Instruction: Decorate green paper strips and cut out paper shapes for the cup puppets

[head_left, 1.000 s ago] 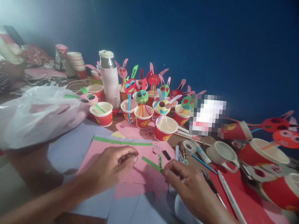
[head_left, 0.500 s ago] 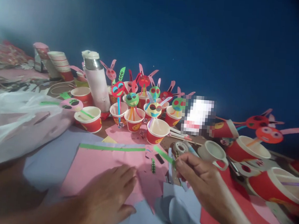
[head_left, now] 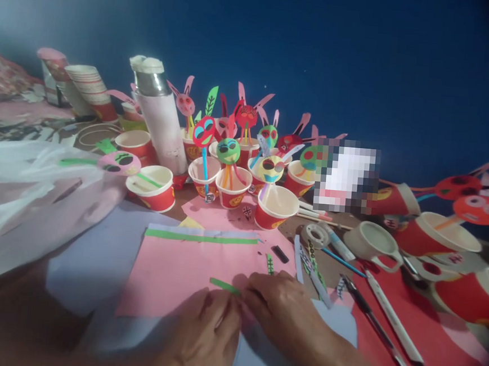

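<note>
A short green paper strip sticks out to the left from between my two hands, above the pink paper sheet. My right hand pinches it near its right end, which is hidden by the fingers. Right beside it is my left hand, its fingers bent and closed against the strip's lower edge; the thumb's grip is hidden. Along the top of the pink sheet runs a long green paper band. A small green piece with black markings lies just beyond my right hand.
Red paper cups with paper-faced figures stand behind the sheet, beside a white thermos. A plastic bag lies at left. On the right are a tape roll, a mug, a black pen and a white craft knife.
My right hand has brought the green strip left and down to the pink sheet. My left hand, flat before, has curled its fingers beside it. The pens on the right are now uncovered.
</note>
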{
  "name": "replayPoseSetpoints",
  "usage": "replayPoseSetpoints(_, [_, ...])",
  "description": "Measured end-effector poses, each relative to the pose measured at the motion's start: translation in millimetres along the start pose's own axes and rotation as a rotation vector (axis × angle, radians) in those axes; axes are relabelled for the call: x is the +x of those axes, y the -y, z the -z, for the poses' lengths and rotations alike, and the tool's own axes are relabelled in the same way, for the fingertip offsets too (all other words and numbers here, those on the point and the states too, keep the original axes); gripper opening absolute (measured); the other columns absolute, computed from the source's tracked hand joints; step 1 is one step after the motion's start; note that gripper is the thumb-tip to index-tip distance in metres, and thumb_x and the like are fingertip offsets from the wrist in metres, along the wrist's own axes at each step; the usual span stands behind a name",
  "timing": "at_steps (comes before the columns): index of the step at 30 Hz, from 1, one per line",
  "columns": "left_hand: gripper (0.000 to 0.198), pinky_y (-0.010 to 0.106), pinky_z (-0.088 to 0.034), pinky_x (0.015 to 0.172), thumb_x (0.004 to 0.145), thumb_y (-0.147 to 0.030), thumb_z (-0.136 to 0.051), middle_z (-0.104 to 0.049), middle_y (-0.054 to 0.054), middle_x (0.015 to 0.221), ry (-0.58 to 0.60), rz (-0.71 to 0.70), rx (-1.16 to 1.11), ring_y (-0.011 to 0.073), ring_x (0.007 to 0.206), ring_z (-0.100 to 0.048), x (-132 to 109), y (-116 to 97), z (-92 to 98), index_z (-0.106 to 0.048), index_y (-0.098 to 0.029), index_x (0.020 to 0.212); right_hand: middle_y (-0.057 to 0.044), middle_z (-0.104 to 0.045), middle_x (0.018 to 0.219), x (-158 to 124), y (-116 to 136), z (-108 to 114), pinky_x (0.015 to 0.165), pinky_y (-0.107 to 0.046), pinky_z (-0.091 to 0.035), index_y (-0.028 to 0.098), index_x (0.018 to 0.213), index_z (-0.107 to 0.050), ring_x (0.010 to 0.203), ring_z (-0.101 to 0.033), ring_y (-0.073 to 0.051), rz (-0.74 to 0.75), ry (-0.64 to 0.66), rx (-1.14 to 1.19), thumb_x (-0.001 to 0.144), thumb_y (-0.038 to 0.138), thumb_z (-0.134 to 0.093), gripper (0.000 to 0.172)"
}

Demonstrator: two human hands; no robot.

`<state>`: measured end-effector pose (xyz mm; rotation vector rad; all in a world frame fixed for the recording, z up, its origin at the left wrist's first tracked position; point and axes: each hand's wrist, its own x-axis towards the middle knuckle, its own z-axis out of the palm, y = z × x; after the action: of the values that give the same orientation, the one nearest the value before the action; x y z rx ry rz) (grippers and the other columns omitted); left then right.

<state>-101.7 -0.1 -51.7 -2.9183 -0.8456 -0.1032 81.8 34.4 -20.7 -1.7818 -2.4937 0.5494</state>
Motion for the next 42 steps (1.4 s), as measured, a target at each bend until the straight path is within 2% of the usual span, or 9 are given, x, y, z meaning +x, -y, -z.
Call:
replayPoseSetpoints(6, [0.035, 0.04, -0.042, 0.092, 0.094, -0.019, -0.049, -0.065, 0.016, 0.127, -0.103, 0.033, 0.06, 0.0306, 0.119, -0.056, -16, -13, -24.7, -0.063, -0.011, 0.125, -0.002, -0.073, 0.062, 1, -3, -9, 0.056, -0.029, -0.03, 0.021, 0.067, -0.066, 0.061, -0.069, -0.022, 0.033, -0.106, -0.107, 0.088, 0.02, -0.061, 0.021])
replayPoseSetpoints(17, [0.037, 0.04, -0.044, 0.086, 0.092, -0.019, -0.043, -0.066, 0.018, 0.123, -0.156, 0.027, 0.038, 0.0301, 0.104, -0.061, -13, -7, -23.9, -0.061, -0.009, 0.123, -0.001, -0.066, 0.055, -1, -6, -21, 0.055, -0.031, -0.027, 0.02, 0.065, -0.06, 0.052, -0.063, -0.019, 0.191, -0.328, -0.166, 0.083, 0.019, -0.063, 0.018])
replayPoseSetpoints(20, [0.041, 0.036, -0.046, 0.08, 0.095, -0.033, -0.041, -0.066, 0.019, 0.122, -0.217, 0.063, 0.037, 0.0291, 0.101, -0.061, -7, -1, -16.2, -0.064, -0.008, 0.118, -0.001, -0.066, 0.054, -1, -6, -21, 0.054, -0.031, -0.03, 0.02, 0.064, -0.06, 0.049, -0.063, -0.018, 0.195, -0.345, -0.163, 0.082, 0.018, -0.065, 0.019])
replayPoseSetpoints(23, [0.063, 0.036, -0.047, 0.083, 0.094, -0.055, -0.039, -0.064, 0.023, 0.123, -0.075, 0.042, -0.045, 0.0318, 0.109, -0.058, -2, 5, -0.9, -0.062, -0.003, 0.12, -0.002, -0.066, 0.054, 0, -4, -23, 0.054, -0.031, -0.032, 0.019, 0.065, -0.061, 0.05, -0.064, -0.02, 0.186, -0.335, -0.173, 0.083, 0.02, -0.067, 0.019])
replayPoseSetpoints(27, [0.064, 0.038, -0.046, 0.089, 0.089, -0.058, -0.05, -0.066, 0.023, 0.121, -0.013, 0.044, -0.07, 0.0325, 0.11, -0.059, 0, 6, 12.2, -0.064, -0.003, 0.118, -0.004, -0.07, 0.058, -3, -4, -14, 0.051, -0.031, -0.038, 0.018, 0.07, -0.066, 0.055, -0.068, -0.025, 0.145, -0.231, -0.165, 0.085, 0.02, -0.067, 0.014])
replayPoseSetpoints(30, [0.065, 0.039, -0.046, 0.087, 0.087, -0.06, -0.054, -0.065, 0.022, 0.122, -0.017, 0.053, -0.02, 0.033, 0.108, -0.059, -1, 3, 14.2, -0.064, -0.004, 0.118, -0.002, -0.077, 0.073, -18, -15, 2, 0.063, -0.034, -0.05, 0.021, 0.089, -0.072, 0.069, -0.073, -0.026, 0.144, -0.152, -0.032, 0.085, 0.016, -0.064, 0.01])
replayPoseSetpoints(35, [0.062, 0.04, -0.046, 0.09, 0.092, -0.057, -0.047, -0.065, 0.018, 0.125, -0.028, 0.071, 0.013, 0.0308, 0.112, -0.058, -2, 1, 15.1, -0.061, -0.007, 0.125, -0.001, -0.078, 0.096, -67, -56, 22, 0.073, -0.037, -0.058, 0.027, 0.101, -0.071, 0.085, -0.075, -0.025, 0.094, -0.253, 0.01, 0.087, 0.019, -0.059, 0.02])
replayPoseSetpoints(38, [0.062, 0.041, -0.047, 0.085, 0.092, -0.058, -0.045, -0.067, 0.018, 0.121, -0.027, 0.099, -0.02, 0.0312, 0.105, -0.06, 0, 1, 7.9, -0.064, -0.008, 0.121, 0.0, -0.077, 0.09, -97, -73, 18, 0.066, -0.036, -0.061, 0.028, 0.094, -0.071, 0.079, -0.075, -0.024, 0.022, -0.219, -0.036, 0.083, 0.024, -0.066, 0.013])
replayPoseSetpoints(42, [0.062, 0.048, -0.044, 0.09, 0.086, -0.055, -0.054, -0.064, 0.018, 0.123, -0.043, 0.153, -0.051, 0.0355, 0.109, -0.054, 1, -2, -7.4, -0.06, -0.007, 0.125, -0.002, -0.075, 0.098, -123, -79, 0, 0.066, -0.036, -0.062, 0.03, 0.103, -0.069, 0.083, -0.074, -0.025, -0.015, -0.163, -0.033, 0.07, 0.02, -0.079, 0.035])
